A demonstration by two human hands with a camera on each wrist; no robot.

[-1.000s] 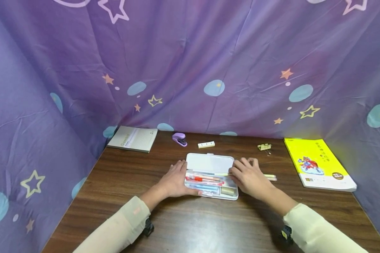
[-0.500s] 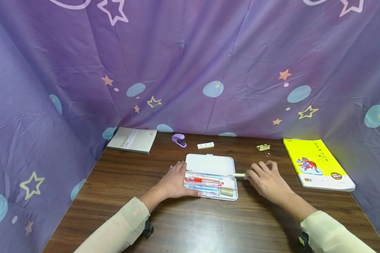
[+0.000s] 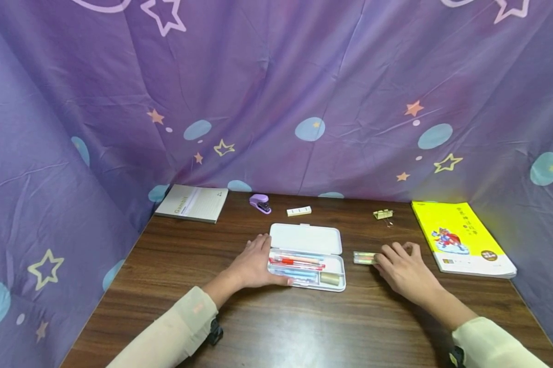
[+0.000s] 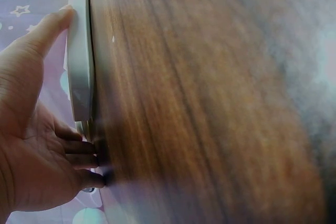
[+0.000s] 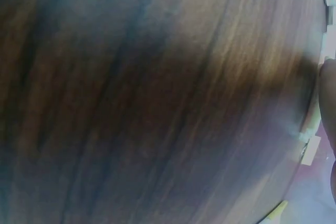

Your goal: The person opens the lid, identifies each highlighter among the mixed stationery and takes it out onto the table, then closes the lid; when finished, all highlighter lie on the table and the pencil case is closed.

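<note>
A white pencil case lies open in the middle of the table, its lid folded back. My left hand holds its left end, the fingers along the side and the thumb at the front rim. In the left wrist view the thumb presses the case's edge. Inside lie red pens, blue pens and an olive-coloured block. To the right of the case, my right hand pinches slim clear-and-yellow pens low over the table; its fingers hide their right ends.
Along the back lie a notebook, a purple stapler, a small white strip and a gold binder clip. A yellow book lies at the right. Purple curtain encloses the back and sides.
My right hand has drawn the yellow pens rightward, out from the case onto the table side beside it. The left hand has stayed on the case.
</note>
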